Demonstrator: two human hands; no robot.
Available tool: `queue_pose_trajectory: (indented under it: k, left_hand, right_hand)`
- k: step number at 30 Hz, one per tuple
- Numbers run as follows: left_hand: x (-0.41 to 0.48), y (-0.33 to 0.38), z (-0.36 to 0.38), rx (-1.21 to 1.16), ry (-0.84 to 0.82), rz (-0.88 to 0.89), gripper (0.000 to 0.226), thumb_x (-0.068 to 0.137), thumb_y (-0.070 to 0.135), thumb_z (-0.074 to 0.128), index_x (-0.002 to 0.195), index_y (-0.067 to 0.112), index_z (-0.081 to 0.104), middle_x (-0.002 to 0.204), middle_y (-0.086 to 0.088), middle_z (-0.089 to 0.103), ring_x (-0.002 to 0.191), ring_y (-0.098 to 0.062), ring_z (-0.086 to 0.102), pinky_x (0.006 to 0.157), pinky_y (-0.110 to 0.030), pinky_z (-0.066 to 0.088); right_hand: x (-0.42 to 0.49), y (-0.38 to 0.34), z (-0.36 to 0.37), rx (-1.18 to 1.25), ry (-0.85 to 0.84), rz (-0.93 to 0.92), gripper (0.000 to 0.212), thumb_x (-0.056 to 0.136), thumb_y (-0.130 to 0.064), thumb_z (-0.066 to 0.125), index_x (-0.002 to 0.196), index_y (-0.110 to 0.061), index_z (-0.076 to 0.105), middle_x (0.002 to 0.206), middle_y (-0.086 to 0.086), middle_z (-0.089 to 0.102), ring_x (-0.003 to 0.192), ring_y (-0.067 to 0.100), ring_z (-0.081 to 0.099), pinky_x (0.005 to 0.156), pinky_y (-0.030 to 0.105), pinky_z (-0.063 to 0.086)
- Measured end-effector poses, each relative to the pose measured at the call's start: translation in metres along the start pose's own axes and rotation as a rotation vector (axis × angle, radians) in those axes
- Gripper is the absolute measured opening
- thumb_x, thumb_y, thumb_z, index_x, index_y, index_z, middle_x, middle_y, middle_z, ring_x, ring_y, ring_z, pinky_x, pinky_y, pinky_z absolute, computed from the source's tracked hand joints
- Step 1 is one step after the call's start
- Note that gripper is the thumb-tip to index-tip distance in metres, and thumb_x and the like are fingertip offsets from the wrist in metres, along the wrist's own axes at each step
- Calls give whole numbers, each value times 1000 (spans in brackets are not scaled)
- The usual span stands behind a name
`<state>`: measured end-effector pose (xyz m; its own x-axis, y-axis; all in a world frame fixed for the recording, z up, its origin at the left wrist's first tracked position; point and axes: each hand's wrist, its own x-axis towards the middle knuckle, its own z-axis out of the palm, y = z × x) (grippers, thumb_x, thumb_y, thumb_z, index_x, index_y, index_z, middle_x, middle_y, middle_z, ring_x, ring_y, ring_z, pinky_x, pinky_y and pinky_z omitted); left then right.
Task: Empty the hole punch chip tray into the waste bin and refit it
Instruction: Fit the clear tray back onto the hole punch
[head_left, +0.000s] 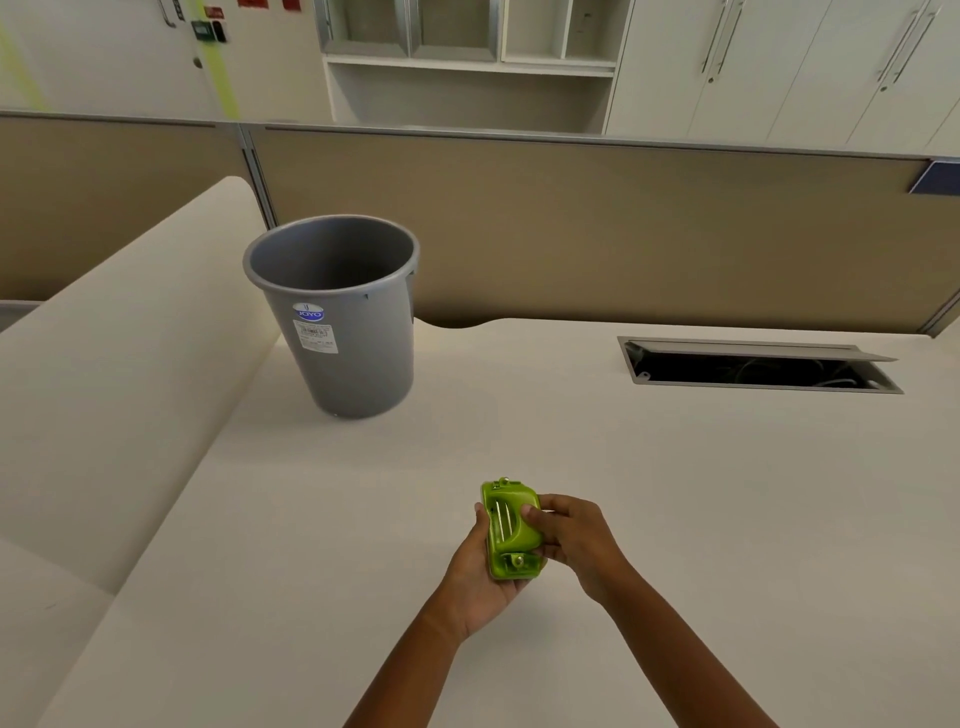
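Note:
A small green hole punch (508, 527) is held just above the white desk (675, 493), low in the middle of the view. My left hand (480, 577) cups it from below and from the left. My right hand (569, 535) grips its right side, thumb on the top lever. Whether the chip tray is on the punch cannot be told; the underside is hidden by my left palm. The grey waste bin (337, 312) stands upright on the desk, far left of the punch, its mouth open and its inside dark.
A raised cream ledge (119, 374) runs along the desk's left side next to the bin. An open cable hatch (753, 366) is set in the desk at the back right. A tan partition (571, 223) closes off the rear, with cabinets behind.

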<state>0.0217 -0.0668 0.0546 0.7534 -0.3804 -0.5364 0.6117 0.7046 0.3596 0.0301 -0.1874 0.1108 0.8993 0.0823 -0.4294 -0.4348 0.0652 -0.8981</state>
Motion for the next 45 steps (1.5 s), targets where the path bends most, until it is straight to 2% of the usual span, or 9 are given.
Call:
queue_pose_trajectory:
  k: [9, 16, 19, 22, 27, 30, 38, 42, 45]
  left_hand:
    - [4, 2, -1, -78, -53, -14, 48, 94, 45, 35, 106, 9, 63, 88, -19, 74, 83, -31, 68, 72, -39, 59]
    - [1, 7, -2, -42, -87, 10, 44, 74, 43, 54, 88, 10, 77, 90, -17, 74, 79, -30, 71, 77, -40, 57]
    - [0, 5, 0, 25, -75, 20, 46, 81, 45, 50, 91, 8, 76, 91, -18, 75, 79, -29, 73, 75, -40, 59]
    - [1, 0, 1, 55, -66, 15, 45, 85, 44, 47, 100, 7, 69, 90, -17, 75, 78, -28, 73, 73, -38, 60]
    - [1, -3, -7, 61, -68, -28, 58, 92, 53, 32, 114, 7, 59, 101, -20, 73, 85, -33, 72, 71, -36, 61]
    - [0, -2, -10, 132, -78, -40, 60, 92, 55, 27, 114, 9, 59, 102, -18, 74, 86, -32, 72, 70, -34, 61]
    - [-3, 1, -17, 344, -96, -48, 60, 94, 53, 17, 112, 15, 61, 101, -9, 75, 86, -25, 73, 72, -30, 60]
    - [-3, 3, -14, 413, -87, -40, 60, 95, 51, 14, 111, 17, 61, 98, -6, 76, 84, -22, 73, 74, -30, 60]
    - [-1, 2, -13, 455, -73, -23, 60, 95, 51, 13, 112, 18, 59, 98, -4, 76, 84, -21, 73, 74, -29, 59]
  right_hand:
    - [-3, -6, 2, -12, -33, -26, 10, 86, -2, 58, 93, -1, 64, 74, 12, 65, 64, 18, 63, 52, 18, 54]
    - [-2, -4, 3, 14, -53, -21, 12, 84, -4, 60, 93, 1, 65, 76, 14, 66, 64, 19, 66, 54, 20, 56]
    - [-2, -3, 4, -31, -75, -24, 6, 83, -10, 63, 81, -6, 67, 72, 9, 68, 56, 11, 68, 50, 19, 54]
    - [-2, -5, 3, -114, -53, -18, 21, 88, -24, 58, 77, -8, 67, 72, 6, 67, 58, 10, 67, 51, 18, 53]
    - [9, -7, -14, -236, 200, -157, 13, 87, -18, 59, 84, -8, 67, 79, 8, 64, 62, 14, 60, 56, 19, 50]
    - [15, -5, -18, -317, 112, -72, 18, 86, -11, 60, 98, 0, 67, 82, 7, 63, 69, 14, 57, 60, 19, 47]
    - [22, -5, -22, -195, -28, 41, 23, 88, -7, 56, 101, 10, 64, 76, 8, 64, 69, 13, 61, 59, 14, 50]
    - [26, -7, -19, -156, -5, 89, 14, 87, -2, 55, 80, 3, 65, 71, 8, 62, 66, 14, 58, 62, 17, 50]
    - [30, -9, -17, -163, 41, 96, 25, 87, 2, 52, 64, -4, 60, 68, 10, 58, 64, 16, 56, 61, 19, 49]
